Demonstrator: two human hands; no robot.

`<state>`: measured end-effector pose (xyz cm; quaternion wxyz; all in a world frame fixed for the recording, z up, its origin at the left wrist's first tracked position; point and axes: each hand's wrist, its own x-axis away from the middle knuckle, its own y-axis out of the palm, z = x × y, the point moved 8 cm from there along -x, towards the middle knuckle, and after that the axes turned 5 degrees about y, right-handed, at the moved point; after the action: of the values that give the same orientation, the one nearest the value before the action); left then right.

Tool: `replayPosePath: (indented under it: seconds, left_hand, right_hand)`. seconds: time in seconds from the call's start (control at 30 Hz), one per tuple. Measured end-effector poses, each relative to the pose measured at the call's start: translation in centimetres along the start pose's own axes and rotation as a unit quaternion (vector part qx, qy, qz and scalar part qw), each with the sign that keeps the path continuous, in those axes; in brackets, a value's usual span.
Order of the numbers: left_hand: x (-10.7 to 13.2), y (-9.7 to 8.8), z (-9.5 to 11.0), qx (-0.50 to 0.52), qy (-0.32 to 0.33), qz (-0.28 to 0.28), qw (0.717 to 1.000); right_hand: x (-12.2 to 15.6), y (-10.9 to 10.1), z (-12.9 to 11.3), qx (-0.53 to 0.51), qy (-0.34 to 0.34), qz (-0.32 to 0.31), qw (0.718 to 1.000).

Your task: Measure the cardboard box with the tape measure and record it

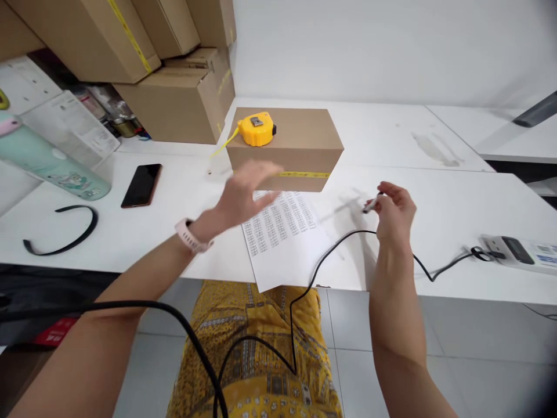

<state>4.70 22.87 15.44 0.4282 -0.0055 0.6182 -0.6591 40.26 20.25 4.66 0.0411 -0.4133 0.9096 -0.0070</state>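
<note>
My left hand [244,194], with a pale pink watch band on its wrist, is raised in front of a brown cardboard box [296,130]. Its thumb and fingers are apart and hold nothing; their tips are a little blurred. On top of that box sits a yellow tape measure [256,130], a short length of its blade sticking out to the left. To the right, my right hand [395,212] is closed around a small white marker [371,205] with a dark end, above the white table. A printed sheet of paper [282,249] lies partly beneath the box.
A phone [141,185], a black curved strap [87,226] and a mint-green bottle [56,159] are on the left. Cardboard boxes [174,101] are stacked behind. A black cable [331,249] crosses the table to a power strip [522,251] at the right.
</note>
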Motion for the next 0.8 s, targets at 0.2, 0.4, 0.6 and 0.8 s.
replayPosePath:
  seconds: [0.2, 0.4, 0.6, 0.8]
  left_hand:
    - [10.0, 8.9, 0.4, 0.017, -0.026, -0.334, 0.942]
    - [9.9, 9.9, -0.4, 0.037, 0.028, -0.382, 0.923]
    - [7.3, 11.1, 0.1, 0.071, 0.097, -0.395, 0.911]
    - [3.8, 13.8, 1.2, 0.084, 0.150, -0.419, 0.891]
  right_hand:
    - [0.6, -0.5, -2.8, -0.195, -0.037, -0.110, 0.974]
    - [4.3, -0.2, -4.3, -0.109, -0.094, -0.161, 0.976]
    - [10.0, 2.7, -3.4, -0.028, -0.044, -0.230, 0.972]
    - [13.6, 5.8, -0.7, -0.022, 0.118, -0.297, 0.947]
